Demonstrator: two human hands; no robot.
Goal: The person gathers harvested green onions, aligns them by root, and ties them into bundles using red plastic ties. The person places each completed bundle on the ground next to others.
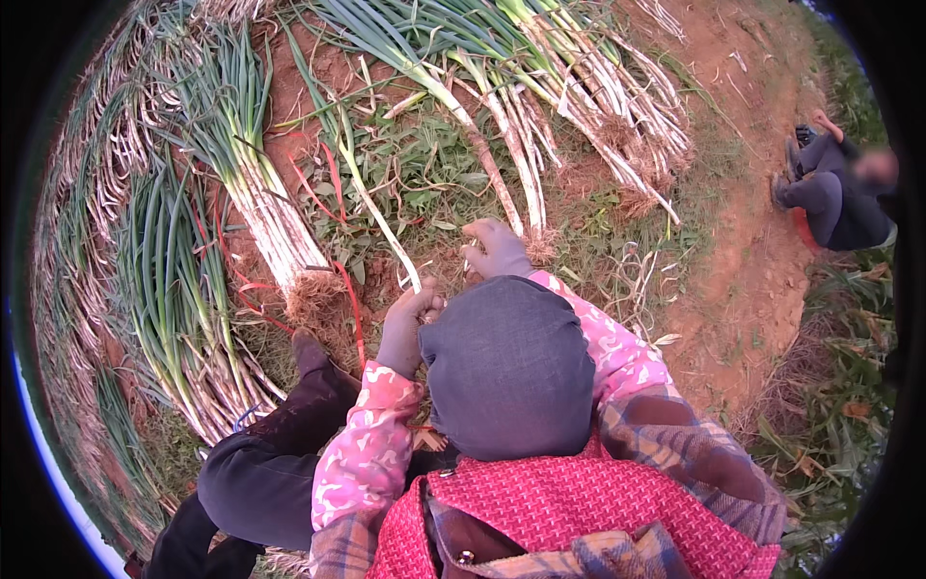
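My left hand [411,324], in a greyish glove, is closed around the root end of one long green onion [372,206]; its leaves point away from me. To its right, my right hand [495,250], also gloved, has thumb and fingers apart. A thin pale bit lies by its fingertips; whether they touch it, I cannot tell. Just beyond this hand lie a few loose green onions [514,148], roots towards me. A thick bundle of green onions [271,210] lies left of my left hand, its roots near my shoe. A dark cloth head covering [510,369] hides part of my forearms.
Red ties [352,311] lie between the bundle and my hands. More green onions lie at the far left [173,289] and in a pile at the upper right [615,101]. Another person [832,181] sits at the right on the bare soil path [731,289], beside green plants.
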